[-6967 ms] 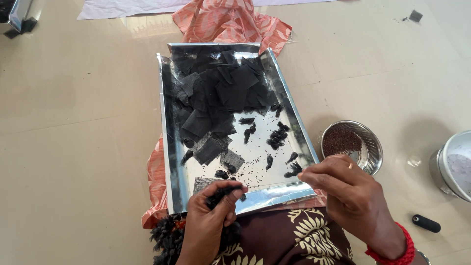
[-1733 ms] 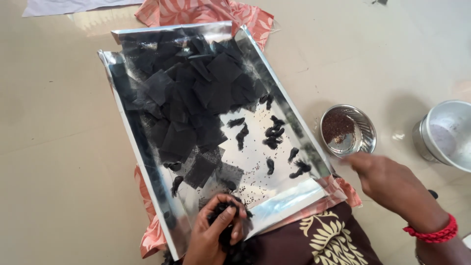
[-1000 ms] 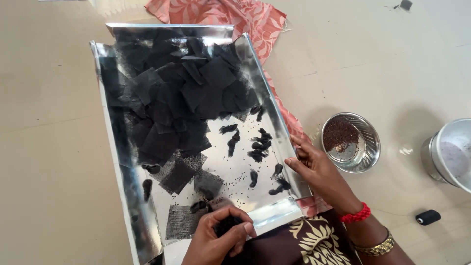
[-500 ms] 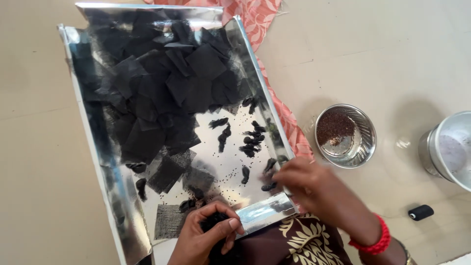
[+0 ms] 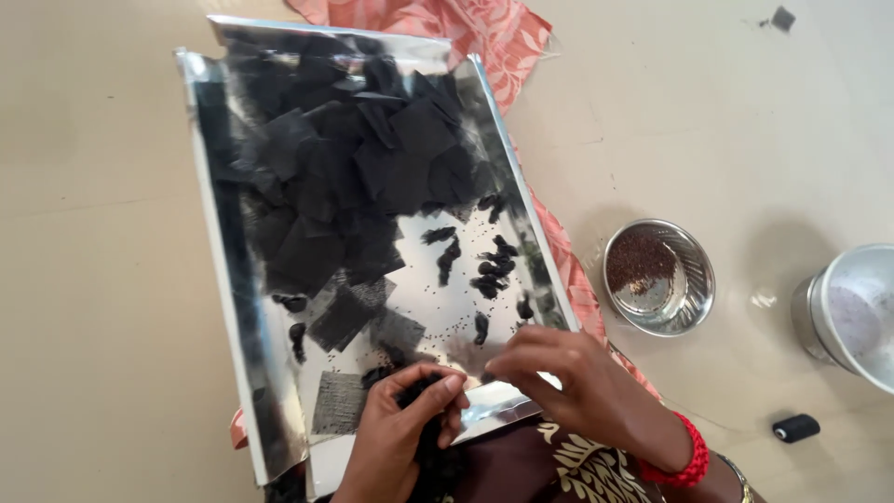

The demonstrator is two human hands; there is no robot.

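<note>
A shiny steel tray lies on the floor, heaped with black net fabric squares. Several small twisted black bundles and scattered tiny seeds lie on its right side. My left hand is at the tray's near edge, fingers pinched on a piece of black net fabric. My right hand, with a red bangle on the wrist, has its fingertips against the same piece, touching the left hand.
A small steel bowl of dark seeds stands right of the tray. A larger steel vessel is at the right edge. A small black spool lies near it. Orange patterned cloth lies under the tray.
My right hand went to the seed bowl, came back over the tray's right side, then moved left to meet the left hand at the near edge. The view shifted.
</note>
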